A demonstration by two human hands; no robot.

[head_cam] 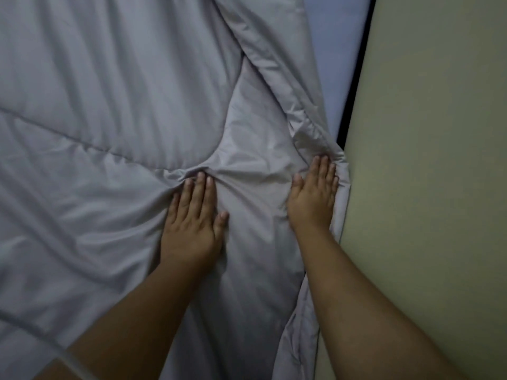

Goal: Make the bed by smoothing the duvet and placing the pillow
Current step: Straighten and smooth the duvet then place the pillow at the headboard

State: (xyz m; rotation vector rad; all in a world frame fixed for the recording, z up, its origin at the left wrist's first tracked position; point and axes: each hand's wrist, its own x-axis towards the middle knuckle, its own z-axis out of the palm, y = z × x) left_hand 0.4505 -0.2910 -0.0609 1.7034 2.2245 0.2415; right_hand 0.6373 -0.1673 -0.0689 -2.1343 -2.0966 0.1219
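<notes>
Both palms press flat, fingers spread and holding nothing: left hand (pixel 193 223) on the grey duvet (pixel 109 105), right hand (pixel 314 196) at its bunched edge. Just beside it stands a pale wall (pixel 439 160), with blue sheet (pixel 337 50) showing between.

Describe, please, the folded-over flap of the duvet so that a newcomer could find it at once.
Start at the beige wall on the right and the strip of blue sheet beside it. The flap is the duvet edge doubled back along that strip, running down to the right hand. Unlike the flat quilted expanse, it forms a thick raised ridge.
</notes>
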